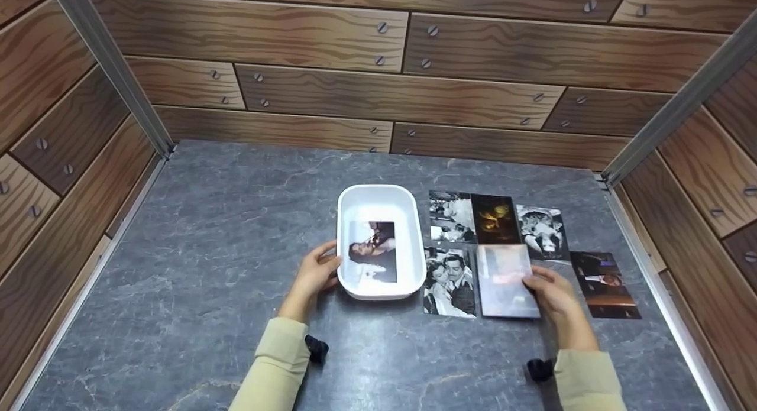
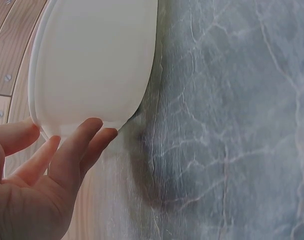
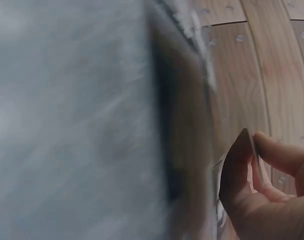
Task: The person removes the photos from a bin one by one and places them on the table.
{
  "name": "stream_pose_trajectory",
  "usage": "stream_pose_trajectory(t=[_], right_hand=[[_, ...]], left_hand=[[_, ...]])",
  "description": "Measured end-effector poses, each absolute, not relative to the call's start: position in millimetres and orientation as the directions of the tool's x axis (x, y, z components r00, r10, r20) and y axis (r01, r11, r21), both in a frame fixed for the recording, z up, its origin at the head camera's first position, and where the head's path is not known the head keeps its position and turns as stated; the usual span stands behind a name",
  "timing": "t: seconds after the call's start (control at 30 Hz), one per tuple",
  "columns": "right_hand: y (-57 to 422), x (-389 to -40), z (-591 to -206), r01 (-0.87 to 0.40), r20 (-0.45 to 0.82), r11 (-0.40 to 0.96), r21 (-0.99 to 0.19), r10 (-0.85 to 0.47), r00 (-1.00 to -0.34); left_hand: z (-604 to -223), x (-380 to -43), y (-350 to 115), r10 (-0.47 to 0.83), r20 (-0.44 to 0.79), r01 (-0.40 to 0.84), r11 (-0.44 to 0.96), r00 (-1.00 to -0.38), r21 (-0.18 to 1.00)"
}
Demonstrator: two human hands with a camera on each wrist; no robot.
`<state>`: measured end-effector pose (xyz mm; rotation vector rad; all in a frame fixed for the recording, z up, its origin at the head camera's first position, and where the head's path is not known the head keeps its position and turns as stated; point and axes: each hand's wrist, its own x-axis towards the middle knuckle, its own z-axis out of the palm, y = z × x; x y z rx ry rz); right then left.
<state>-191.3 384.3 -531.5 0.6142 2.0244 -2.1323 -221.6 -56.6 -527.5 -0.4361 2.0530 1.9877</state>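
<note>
A white plastic tub [image 1: 378, 199] stands in the middle of the table, with one colour photo [image 1: 378, 260] lying inside it. My left hand [image 1: 316, 275] touches the tub's left side; in the left wrist view the fingers [image 2: 74, 150] lie nearly straight against its outer wall, the thumb near the rim. To the right of the tub, my right hand [image 1: 553, 295] pinches the right edge of a glossy photo card [image 1: 508, 284], its picture washed out by glare. The right wrist view shows this card [image 3: 235, 167] nearly edge-on between thumb and fingers.
Beside and behind the held card lie several photos: two black-and-white ones [image 1: 450, 216] [image 1: 450, 284] along the tub, a dark golden one [image 1: 495, 219], another black-and-white one [image 1: 542, 232] and a brown-toned one [image 1: 606, 285] at far right. Wood-patterned walls [image 1: 390, 86] enclose the grey table [image 1: 236, 222].
</note>
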Motion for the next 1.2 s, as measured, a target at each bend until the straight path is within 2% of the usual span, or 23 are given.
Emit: stream_pose_trajectory(t=[0.17, 0.37, 0.53, 0.73, 0.83, 0.93, 1.03, 1.1, 1.2], right_hand=[[387, -185, -538, 0.406, -0.392, 0.025, -0.913, 0.210, -0.895], [389, -181, -531, 0.446, -0.396, 0.241, -0.862, 0.229, -0.889], [390, -179, -518, 0.411, -0.351, 0.393, -0.822, 0.218, -0.911], [382, -182, -502, 0.382, -0.288, 0.587, -0.714, 0.251, -0.924], [365, -188, -493, 0.350, -0.264, 0.514, -0.783, 0.235, -0.936], [341, -200, -490, 0.250, -0.188, 0.263, -0.932, 0.239, -0.953], [308, -213, -485, 0.146, -0.128, 0.061, -0.987, 0.234, -0.964], [284, -222, -482, 0.112, -0.109, 0.004, -0.994, 0.209, -0.972], [244, -230, -476, 0.107, -0.103, 0.014, -0.994, 0.168, -0.980]], left_hand=[[-527, -222, -55, -0.043, -0.372, -0.373, 0.033, -0.927, 0.927], [-527, -222, -53, -0.035, -0.368, -0.369, 0.039, -0.929, 0.929], [-527, -223, -53, -0.034, -0.371, -0.373, 0.061, -0.928, 0.926], [-528, -223, -53, -0.035, -0.371, -0.372, 0.040, -0.928, 0.927], [-527, -222, -53, -0.036, -0.367, -0.368, 0.023, -0.930, 0.930], [-527, -222, -54, -0.035, -0.369, -0.370, 0.015, -0.929, 0.929], [-526, -222, -54, -0.036, -0.374, -0.374, 0.014, -0.927, 0.927], [-526, -222, -55, -0.040, -0.377, -0.378, 0.014, -0.925, 0.926], [-527, -221, -55, -0.039, -0.378, -0.379, 0.009, -0.925, 0.925]])
